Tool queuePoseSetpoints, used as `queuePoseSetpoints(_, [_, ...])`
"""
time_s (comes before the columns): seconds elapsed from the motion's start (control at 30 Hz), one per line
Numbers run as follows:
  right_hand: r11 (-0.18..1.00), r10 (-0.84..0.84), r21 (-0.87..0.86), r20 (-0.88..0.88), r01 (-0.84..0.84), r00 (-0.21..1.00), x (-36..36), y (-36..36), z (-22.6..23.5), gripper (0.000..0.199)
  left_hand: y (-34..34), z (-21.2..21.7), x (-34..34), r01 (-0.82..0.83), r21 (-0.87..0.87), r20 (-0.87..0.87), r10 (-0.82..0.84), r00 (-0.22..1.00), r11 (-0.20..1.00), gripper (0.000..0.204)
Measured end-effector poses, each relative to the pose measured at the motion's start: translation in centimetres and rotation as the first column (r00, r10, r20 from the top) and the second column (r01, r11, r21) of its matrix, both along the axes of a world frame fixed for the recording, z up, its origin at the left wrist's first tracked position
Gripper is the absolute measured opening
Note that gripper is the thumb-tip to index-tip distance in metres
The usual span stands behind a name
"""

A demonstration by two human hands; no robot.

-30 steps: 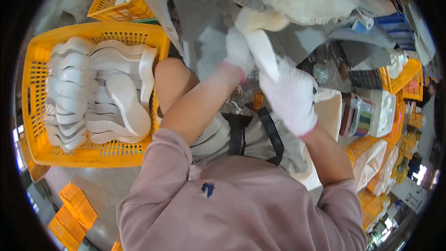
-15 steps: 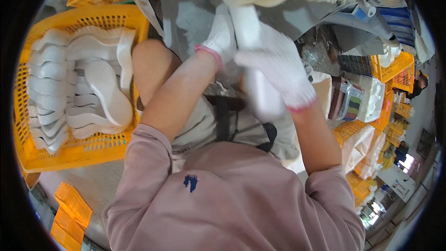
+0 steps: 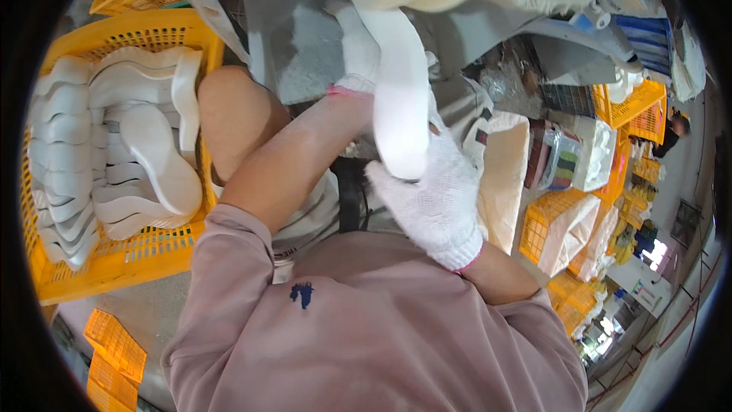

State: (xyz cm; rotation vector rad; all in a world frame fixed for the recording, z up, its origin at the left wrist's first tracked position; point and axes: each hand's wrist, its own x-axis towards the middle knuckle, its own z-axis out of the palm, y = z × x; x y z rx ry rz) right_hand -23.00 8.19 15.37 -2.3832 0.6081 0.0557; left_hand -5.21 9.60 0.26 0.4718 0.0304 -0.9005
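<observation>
The right hand [image 3: 435,202], in a white knit glove, has its grip closed round the lower end of a long white foam shoe sole [image 3: 400,99]; the gloved left hand [image 3: 358,49] clasps its upper part. The sole hangs upright above the lap. At left, a yellow plastic crate [image 3: 114,263] holds stacked white soles [image 3: 114,145].

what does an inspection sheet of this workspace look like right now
surface: grey floor, partly bare
job's things: white shoe sole held upright; yellow crate on the person's left stacked with white soles
clutter: cream bag, more yellow crates and a white box on the right
hands: both in white knit gloves; left hand grips the sole's upper part, right hand its lower end
cables: nothing seen
surroundings: crowded workshop aisle, shelves far right
</observation>
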Motion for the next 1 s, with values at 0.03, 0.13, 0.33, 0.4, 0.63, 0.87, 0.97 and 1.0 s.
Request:
queuePoseSetpoints(0.03, [0.998, 0.006, -0.055, 0.007, -0.006, 1.000, 0.7, -0.2, 0.0, 0.056, -0.1, 0.1, 0.4, -0.042, 0.160, 0.438, -0.033, 0.898, 0.986, 0.066])
queuePoseSetpoints(0.13, [0.974, 0.112, -0.205, 0.058, -0.098, 0.992, 4.2, -1.3, 0.7, 0.051, -0.1, 0.5, 1.7, -0.078, 0.079, -0.171, 0.090, 0.981, 0.994, 0.046])
queuePoseSetpoints(0.33, [0.978, 0.153, -0.168, 0.159, -0.126, 0.975, 8.2, -2.0, 2.0, 0.056, 0.1, -0.8, 4.0, -0.125, 0.255, 0.525, -0.029, 0.851, 0.959, 0.054])
queuePoseSetpoints(0.4, [0.972, 0.123, -0.219, 0.147, -0.089, 0.982, 8.7, -2.2, 1.3, 0.055, 0.1, -1.5, 5.0, 0.008, 0.079, 0.255, -0.028, 0.967, 0.997, 0.052])
queuePoseSetpoints(0.63, [0.977, 0.104, -0.210, 0.286, -0.044, 0.952, 8.3, -3.0, -0.1, 0.051, 0.9, -1.3, 4.9, -0.151, 0.370, 0.511, -0.065, 0.857, 0.917, 0.036])
queuePoseSetpoints(0.87, [0.779, 0.247, -0.622, 0.192, -0.077, 0.950, 13.9, -3.9, -2.7, 0.034, -0.3, -4.5, 2.7, -0.560, 0.314, 0.429, 0.412, 0.804, 0.766, 0.036])
queuePoseSetpoints(0.97, [0.986, 0.053, 0.132, 0.312, -0.098, 0.949, 12.4, -3.1, -2.6, 0.031, 0.0, -5.7, 2.2, -0.500, 0.481, 0.779, -0.090, 0.620, 0.720, 0.037])
queuePoseSetpoints(1.0, [0.984, 0.177, -0.078, 0.267, -0.162, 0.947, 10.7, -2.7, -2.1, 0.033, -0.2, -5.4, 2.3, -0.402, 0.482, 0.693, -0.058, 0.718, 0.779, 0.038])
